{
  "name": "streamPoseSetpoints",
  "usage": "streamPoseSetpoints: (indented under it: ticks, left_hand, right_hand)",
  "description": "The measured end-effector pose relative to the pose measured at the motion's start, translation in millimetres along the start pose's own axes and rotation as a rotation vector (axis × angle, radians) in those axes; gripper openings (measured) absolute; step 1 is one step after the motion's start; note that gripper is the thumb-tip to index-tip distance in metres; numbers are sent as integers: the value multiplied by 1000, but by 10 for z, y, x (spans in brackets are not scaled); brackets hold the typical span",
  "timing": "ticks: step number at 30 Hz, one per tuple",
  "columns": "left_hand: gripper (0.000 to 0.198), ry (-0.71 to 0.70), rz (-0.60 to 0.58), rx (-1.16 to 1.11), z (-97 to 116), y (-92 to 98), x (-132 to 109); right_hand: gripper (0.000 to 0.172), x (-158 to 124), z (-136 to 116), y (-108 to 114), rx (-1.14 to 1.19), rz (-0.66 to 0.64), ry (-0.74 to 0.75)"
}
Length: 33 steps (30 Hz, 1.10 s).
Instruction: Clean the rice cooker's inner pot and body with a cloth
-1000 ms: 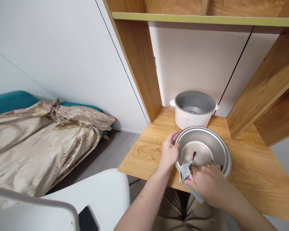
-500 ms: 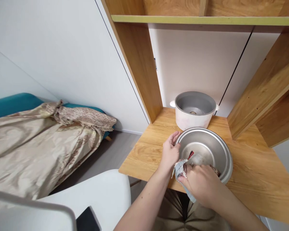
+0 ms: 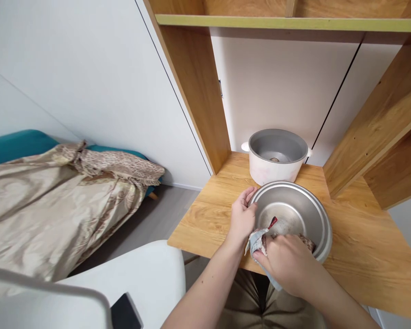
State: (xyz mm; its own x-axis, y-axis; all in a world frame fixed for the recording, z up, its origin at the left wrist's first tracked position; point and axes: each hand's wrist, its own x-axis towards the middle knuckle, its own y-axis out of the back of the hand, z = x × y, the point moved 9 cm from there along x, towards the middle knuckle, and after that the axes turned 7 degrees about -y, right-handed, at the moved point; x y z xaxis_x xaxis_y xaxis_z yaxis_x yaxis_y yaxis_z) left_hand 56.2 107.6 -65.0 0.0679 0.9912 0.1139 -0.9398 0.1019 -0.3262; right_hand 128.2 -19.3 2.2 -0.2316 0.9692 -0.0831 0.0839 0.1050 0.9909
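A round metal pot [image 3: 315, 214], wide and silvery grey, sits on the wooden desk near its front edge. My left hand [image 3: 244, 214] grips the pot's left rim, thumb inside and fingers around the outside. Bunched in my right hand [image 3: 287, 262] is a light blue and brown patterned cloth [image 3: 256, 240], pressed against the near inner wall of the pot. A small red tag sticks up from the cloth, and part of it shows past my knuckles on the right. Just behind the pot stands a white rice cooker body [image 3: 276, 171] with a grey interior and no lid.
Wooden uprights [image 3: 198, 91] and a green-edged shelf [image 3: 291, 23] frame the desk [image 3: 205, 219]. To the left, a white chair [image 3: 150, 269] holds a dark phone [image 3: 126, 312]. Beyond it is a teal sofa [image 3: 23, 141] under a beige patterned cover [image 3: 55, 205].
My right hand and the cloth have shifted very slightly within the pot. The left hand keeps its hold on the rim. The view has tilted a little.
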Motion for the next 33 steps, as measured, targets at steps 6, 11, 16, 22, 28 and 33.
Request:
streamPoseSetpoints:
  ticks: [6,11,16,22,28,33]
  left_hand:
    - [44,-67,-31,192,88,10,0]
    - [41,-108,-85,567,287,-14,-28]
    - [46,-107,-134,690,422,-105,-34]
    - [52,-245,-274,744,486,-309,-40]
    - [59,-245,-266,722,418,-279,-46]
    - [61,-251,-265,740,399,-268,-50]
  right_hand:
    - [34,1,38,23,62,-15,-16]
    - [36,-11,39,21,66,-21,-1]
    - [39,-14,49,0,63,-20,-11]
    - [42,-22,6,-36,27,-76,59]
    - [39,-23,40,-47,73,-70,28]
    - [37,-30,47,-66,66,-99,9]
